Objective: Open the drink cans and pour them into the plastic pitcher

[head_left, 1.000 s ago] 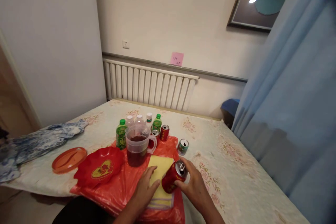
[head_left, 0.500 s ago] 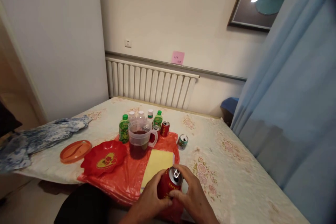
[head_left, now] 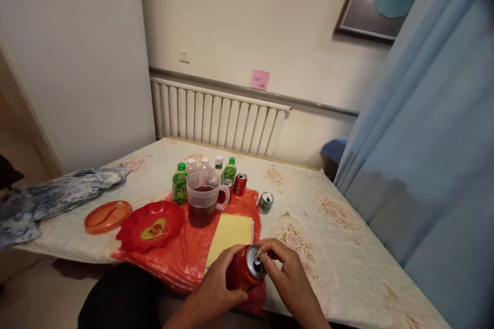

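A person's left hand (head_left: 222,282) wraps round a red drink can (head_left: 243,271), tilted w/ its top toward the right, at the near edge of a table (head_left: 347,247) covered in floral cloth. The right hand (head_left: 283,273) sits at the can's lid, fingertips (head_left: 266,259) pinched on the pull tab (head_left: 258,259); whether the tab is lifted can't be told. The can is held just above the near end of a red plastic bag (head_left: 185,257) spread on the table. On the bag, just beyond the can, lies a yellow cloth (head_left: 230,231). Beyond that stands a clear pitcher (head_left: 203,200) w/ dark red liquid; left of the pitcher, a red heart-print dish (head_left: 150,225), and further left an orange lid (head_left: 108,216) & a blue-white patterned fabric (head_left: 57,198). Behind the pitcher: a green bottle (head_left: 179,184), a 2nd green bottle (head_left: 230,169), three white-capped bottles (head_left: 204,164) and a small red can (head_left: 240,184). Right of the pitcher, off the bag, a green-white can (head_left: 265,202), top open. A radiator (head_left: 219,121) runs along the wall behind the table; a pink note (head_left: 260,80) is stuck above it. Blue curtain (head_left: 424,139) at right.
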Demonstrator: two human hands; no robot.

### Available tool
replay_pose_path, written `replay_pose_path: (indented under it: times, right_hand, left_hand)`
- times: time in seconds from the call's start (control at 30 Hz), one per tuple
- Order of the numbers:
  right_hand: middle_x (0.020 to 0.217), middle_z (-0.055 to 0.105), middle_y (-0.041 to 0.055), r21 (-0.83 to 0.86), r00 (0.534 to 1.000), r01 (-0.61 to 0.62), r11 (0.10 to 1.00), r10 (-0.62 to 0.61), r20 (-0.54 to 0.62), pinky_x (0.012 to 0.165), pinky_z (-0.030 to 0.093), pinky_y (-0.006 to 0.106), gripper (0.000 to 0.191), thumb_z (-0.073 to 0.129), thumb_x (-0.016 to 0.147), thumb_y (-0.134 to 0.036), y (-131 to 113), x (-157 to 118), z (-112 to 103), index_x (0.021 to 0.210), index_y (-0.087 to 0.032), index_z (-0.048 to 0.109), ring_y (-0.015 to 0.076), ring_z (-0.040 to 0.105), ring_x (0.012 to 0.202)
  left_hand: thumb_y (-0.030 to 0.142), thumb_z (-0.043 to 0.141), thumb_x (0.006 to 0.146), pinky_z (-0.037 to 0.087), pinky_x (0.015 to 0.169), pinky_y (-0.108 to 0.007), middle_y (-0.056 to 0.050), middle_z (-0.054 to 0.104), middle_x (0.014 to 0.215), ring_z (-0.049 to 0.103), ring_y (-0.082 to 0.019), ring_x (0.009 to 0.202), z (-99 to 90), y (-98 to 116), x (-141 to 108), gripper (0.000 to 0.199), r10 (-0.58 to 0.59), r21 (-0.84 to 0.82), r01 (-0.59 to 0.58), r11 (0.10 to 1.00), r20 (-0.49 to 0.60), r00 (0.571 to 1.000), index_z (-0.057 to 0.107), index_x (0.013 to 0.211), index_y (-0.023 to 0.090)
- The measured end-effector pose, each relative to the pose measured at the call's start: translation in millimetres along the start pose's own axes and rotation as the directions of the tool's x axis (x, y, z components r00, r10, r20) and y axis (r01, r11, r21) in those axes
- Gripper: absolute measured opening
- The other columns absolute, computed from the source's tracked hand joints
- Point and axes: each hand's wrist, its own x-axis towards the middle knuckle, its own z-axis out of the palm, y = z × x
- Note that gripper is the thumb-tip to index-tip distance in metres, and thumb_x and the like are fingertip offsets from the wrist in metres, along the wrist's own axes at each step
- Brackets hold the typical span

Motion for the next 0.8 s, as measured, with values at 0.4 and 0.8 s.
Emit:
replay_pose_path:
  times: [0.4, 0.8]
  right_hand:
    - [0.086, 0.062, 0.0028, 0.048, 0.999, -0.045, 0.998, 0.045, 0.001, 0.073, 0.042, 0.026, 0.017, 0.046, 0.089, -0.024, -4.7, -3.0, 5.2, 0.073, -0.021, 0.051, 0.0171, 0.058, 0.082]
    - [0.086, 0.062, 0.0031, -0.028, 1.000, -0.026, 0.999, 0.025, -0.016, 0.071, 0.040, 0.027, 0.018, 0.044, 0.091, -0.024, 1.6, -5.5, 8.5, 0.074, -0.021, 0.049, 0.0165, 0.056, 0.079]
  left_hand:
    - [0.008, 0.070, 0.058, 0.037, 0.109, -0.037, -0.004, 0.055, 0.135, 0.050, -0.026, 0.124, -0.3, -0.4, -2.7, 0.082, 0.000, -0.051, 0.002, 0.999, 0.039, 0.999, 0.047, 0.134, 0.026]
    - [0.010, 0.073, 0.060, 0.038, 0.108, -0.038, -0.003, 0.056, 0.135, 0.050, -0.026, 0.123, -1.7, -2.8, -2.9, 0.080, 0.010, -0.101, -0.002, 0.995, 0.080, 0.997, 0.048, 0.133, 0.027]
